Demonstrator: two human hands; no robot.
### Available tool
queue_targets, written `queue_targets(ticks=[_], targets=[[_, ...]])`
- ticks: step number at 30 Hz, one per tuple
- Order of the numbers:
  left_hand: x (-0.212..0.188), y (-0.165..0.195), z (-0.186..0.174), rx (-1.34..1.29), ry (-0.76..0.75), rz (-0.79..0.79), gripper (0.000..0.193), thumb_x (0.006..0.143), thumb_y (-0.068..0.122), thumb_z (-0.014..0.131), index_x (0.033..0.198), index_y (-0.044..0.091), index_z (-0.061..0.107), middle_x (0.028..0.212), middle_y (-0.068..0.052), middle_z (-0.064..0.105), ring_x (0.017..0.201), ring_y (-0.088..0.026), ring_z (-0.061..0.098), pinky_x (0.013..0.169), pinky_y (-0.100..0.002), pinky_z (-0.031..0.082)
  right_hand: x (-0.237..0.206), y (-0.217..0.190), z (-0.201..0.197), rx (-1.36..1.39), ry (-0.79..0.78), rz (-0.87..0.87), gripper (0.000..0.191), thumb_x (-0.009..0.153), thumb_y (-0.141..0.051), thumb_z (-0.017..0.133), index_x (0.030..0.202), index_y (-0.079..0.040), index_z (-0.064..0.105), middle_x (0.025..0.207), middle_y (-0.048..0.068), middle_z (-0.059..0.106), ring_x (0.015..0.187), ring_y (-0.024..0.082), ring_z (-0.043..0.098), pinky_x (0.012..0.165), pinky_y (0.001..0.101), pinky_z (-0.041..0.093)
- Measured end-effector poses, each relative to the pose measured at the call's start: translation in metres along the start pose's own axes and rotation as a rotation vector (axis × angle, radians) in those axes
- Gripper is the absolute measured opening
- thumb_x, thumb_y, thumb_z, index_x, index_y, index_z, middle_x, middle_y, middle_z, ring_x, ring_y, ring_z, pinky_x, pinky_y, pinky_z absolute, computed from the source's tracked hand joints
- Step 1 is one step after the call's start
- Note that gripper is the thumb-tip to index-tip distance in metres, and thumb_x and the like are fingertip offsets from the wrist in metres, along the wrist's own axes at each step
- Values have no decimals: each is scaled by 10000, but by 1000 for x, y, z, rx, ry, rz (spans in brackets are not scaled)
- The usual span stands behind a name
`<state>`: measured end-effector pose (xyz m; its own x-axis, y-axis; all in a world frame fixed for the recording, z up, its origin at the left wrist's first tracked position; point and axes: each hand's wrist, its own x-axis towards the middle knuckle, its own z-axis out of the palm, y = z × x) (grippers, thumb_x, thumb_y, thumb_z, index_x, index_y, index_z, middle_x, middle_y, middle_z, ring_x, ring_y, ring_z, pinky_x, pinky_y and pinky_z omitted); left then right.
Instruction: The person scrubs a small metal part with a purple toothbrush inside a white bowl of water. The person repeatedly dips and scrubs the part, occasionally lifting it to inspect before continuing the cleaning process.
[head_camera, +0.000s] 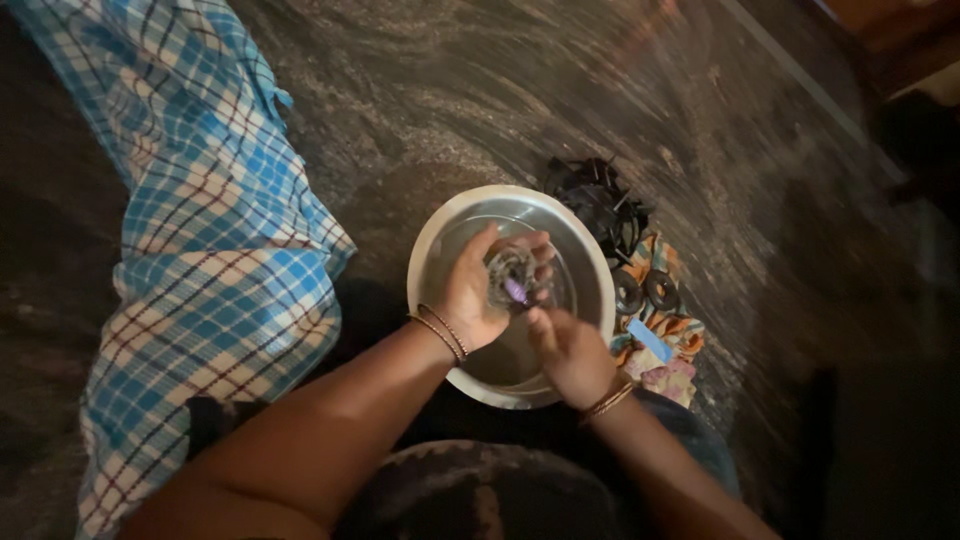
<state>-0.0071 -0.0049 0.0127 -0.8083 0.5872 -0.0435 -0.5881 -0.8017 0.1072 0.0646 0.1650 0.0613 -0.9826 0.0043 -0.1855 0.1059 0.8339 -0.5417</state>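
Dark stone floor (480, 90) (blue-checked cloth (215, 260))

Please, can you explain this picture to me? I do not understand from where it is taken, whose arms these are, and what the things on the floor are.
There is one picture. It comes from a camera worn on a person's head, looking down, so the two bare arms are that person's own.

The person seems to sit low over a dark stone floor. In the middle is a round steel basin. The left hand holds a small scrubber-like bundle over it, and the right hand works at it with the fingers. The picture is too dark to tell exactly what it is. Both wrists wear thin bangles.

Left of the basin lies a blue checked cloth. To the right are black plastic parts, two dark rings and a colourful cloth.
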Motion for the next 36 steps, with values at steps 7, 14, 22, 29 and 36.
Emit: queue_targets(ticks=[7, 14, 22, 29, 36], targets=[[3, -5, -9, 183, 128, -36, 483, 1089, 408, 363, 1273, 134, 715, 1013, 25, 704, 820, -84, 605, 653, -255, 473, 6, 0, 1, 124, 59, -206, 468, 1057, -446, 504, 943, -35, 698, 727, 147, 705, 684, 274, 675, 668, 409, 543], [-8, -8, 7, 298, 243, -144, 488, 1068, 429, 328, 1239, 149, 690, 1055, 19, 718, 885, -99, 633, 703, -258, 489, -1, -20, -9, -135, 43, -52, 467, 1059, -468, 465, 986, -68, 695, 694, 160, 687, 636, 303, 683, 640, 441, 538], [-6, -4, 7, 226, 165, -73, 703, 1038, 564, 243, 1183, 81, 733, 1130, -53, 761, 873, -146, 657, 678, -273, 474, -1, -25, -9, -323, -54, -1, 418, 976, -429, 431, 1147, -129, 666, 786, 223, 694, 683, 407, 699, 608, 507, 529], [-10, -4, 9, 225, 244, -74, 751, 1029, 599, 214, 1147, 78, 742, 1087, -16, 773, 795, -148, 652, 602, -306, 471, -3, -36, -12, -140, 57, -76, 485, 1060, -480, 428, 1014, -64, 673, 749, 240, 688, 727, 426, 688, 680, 502, 527], [-6, -5, 2, 243, 179, -39, 722, 1030, 575, 219, 1146, 84, 736, 1103, -21, 769, 838, -135, 685, 603, -292, 457, -4, -26, -6, -116, -10, 16, 518, 993, -535, 426, 1022, -86, 682, 734, 213, 701, 674, 374, 708, 656, 473, 537]])
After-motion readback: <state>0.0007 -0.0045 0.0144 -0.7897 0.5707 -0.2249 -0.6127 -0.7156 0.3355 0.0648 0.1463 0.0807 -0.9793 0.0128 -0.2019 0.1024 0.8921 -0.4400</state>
